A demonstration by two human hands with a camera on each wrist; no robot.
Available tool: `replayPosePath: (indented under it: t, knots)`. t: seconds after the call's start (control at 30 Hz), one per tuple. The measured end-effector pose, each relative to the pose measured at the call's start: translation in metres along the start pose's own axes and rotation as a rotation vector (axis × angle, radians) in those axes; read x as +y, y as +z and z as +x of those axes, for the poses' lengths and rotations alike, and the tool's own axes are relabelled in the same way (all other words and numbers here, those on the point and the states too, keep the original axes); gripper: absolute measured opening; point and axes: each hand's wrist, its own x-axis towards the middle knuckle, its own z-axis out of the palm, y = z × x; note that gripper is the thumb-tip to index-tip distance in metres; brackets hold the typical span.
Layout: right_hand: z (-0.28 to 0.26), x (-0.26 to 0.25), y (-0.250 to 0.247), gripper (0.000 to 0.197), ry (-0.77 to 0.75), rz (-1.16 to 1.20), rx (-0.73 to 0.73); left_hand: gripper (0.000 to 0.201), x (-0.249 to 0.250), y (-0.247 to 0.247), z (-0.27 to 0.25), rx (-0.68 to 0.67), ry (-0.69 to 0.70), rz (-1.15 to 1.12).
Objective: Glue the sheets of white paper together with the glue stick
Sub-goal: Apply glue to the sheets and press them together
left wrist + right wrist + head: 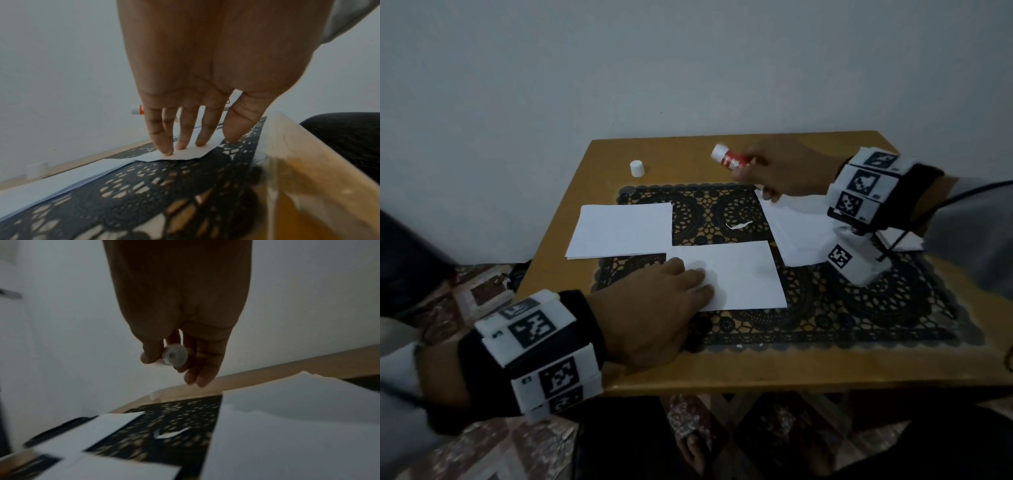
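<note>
two hands: left hand (654,308) presses paper (743,274), right hand (780,171) holds glue stick (729,158).

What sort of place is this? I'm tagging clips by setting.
Probably a room at home: a small wooden table against a bare wall, with a lace mat and patterned floor.

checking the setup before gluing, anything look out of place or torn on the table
One oddity: a small torn scrap of white paper lies loose on the black lace mat, between the paper stacks. The glue stick's white cap stands off by itself near the table's far edge. Nothing looks spilled.
</note>
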Motion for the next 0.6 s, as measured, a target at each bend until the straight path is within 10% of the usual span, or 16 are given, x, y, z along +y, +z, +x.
replayPosePath:
  t: [0.6]
  knots:
    - [-0.019, -0.068, 0.084, 0.025, -0.263, 0.089, -0.030, 0.064, 0.005, 0.001, 0.003, -0.069, -0.048, -0.065]
